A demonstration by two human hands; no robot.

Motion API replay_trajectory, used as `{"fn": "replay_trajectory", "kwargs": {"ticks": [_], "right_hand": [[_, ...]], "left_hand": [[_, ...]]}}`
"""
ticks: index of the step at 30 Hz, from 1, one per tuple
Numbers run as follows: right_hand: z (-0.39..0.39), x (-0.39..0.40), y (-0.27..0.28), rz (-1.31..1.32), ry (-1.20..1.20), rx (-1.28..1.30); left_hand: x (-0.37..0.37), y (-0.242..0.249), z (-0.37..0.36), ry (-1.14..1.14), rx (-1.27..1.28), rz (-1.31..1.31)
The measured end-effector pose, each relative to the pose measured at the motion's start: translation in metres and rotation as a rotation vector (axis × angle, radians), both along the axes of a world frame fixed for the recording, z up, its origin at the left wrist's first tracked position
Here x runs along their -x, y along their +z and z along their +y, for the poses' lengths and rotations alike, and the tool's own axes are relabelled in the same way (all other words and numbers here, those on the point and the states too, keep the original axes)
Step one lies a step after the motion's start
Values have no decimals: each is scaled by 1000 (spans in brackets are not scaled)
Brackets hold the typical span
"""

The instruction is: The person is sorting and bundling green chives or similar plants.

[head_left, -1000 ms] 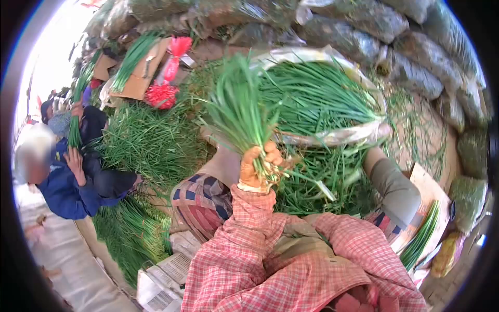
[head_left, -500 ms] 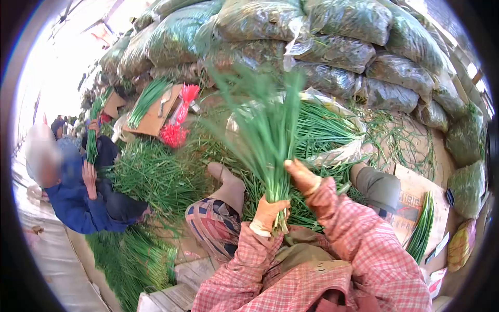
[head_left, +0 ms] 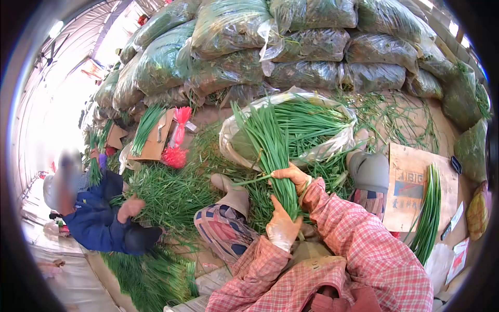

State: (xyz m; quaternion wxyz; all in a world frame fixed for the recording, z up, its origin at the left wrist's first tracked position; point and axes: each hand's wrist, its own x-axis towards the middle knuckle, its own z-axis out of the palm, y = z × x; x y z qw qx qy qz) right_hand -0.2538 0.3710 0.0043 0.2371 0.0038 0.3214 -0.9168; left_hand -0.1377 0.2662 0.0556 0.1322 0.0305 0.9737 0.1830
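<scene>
Green bunch point(head_left: 274, 141): left hand point(head_left: 283, 228) grips base, right hand point(head_left: 292, 177) grips mid-length.
Probably light, bendy, bruisable; best held low.

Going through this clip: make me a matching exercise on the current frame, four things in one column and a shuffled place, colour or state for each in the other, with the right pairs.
Things
1. Middle bunch of greens
2. Stuffed plastic bags
3. Other person's jacket
4. Printed cardboard

Place, colour or state
A. Blue
B. Partly covered by another bunch, at the picture's right
C. Touched by the left hand and the right hand
D. Piled in layers at the back

Right pairs
1-C, 2-D, 3-A, 4-B
</scene>
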Motion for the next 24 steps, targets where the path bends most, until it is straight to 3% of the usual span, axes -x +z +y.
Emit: {"fn": "replay_trajectory", "kwargs": {"ticks": [1, 4, 5, 7, 9, 11, 15, 16, 18, 19, 23, 24], "right_hand": [[4, 1, 7, 45, 20, 3], [24, 7, 36, 158, 93, -66], [29, 10, 45, 237, 107, -76], [39, 17, 55, 322, 166, -151], [44, 20, 71, 393, 228, -198], [43, 21, 76, 406, 308, -245], [30, 8, 94, 429, 442, -373], [24, 6, 88, 483, 465, -391], [15, 5, 59, 683, 474, -519], [15, 3, 57, 592, 545, -509], [15, -6, 53, 359, 705, -497], [17, -8, 49, 367, 700, -504]], "left_hand": [[-2, 3, -5, -64, -40, -20], [11, 4, -63, -295, -771, -353], [20, 25, -90, -221, -1018, -764], [42, 36, -159, -76, -1082, -643], [59, 52, -195, 155, -1199, -265], [78, 62, -186, 57, -1272, -63], [139, 10, -160, -149, -1618, -11], [142, -6, -151, -74, -1716, -6], [141, -4, -125, -14, -1882, -72], [140, 24, -106, -38, -1950, -141], [151, 35, -101, -92, -2093, -383], [152, 36, -99, -85, -2116, -259]]}}
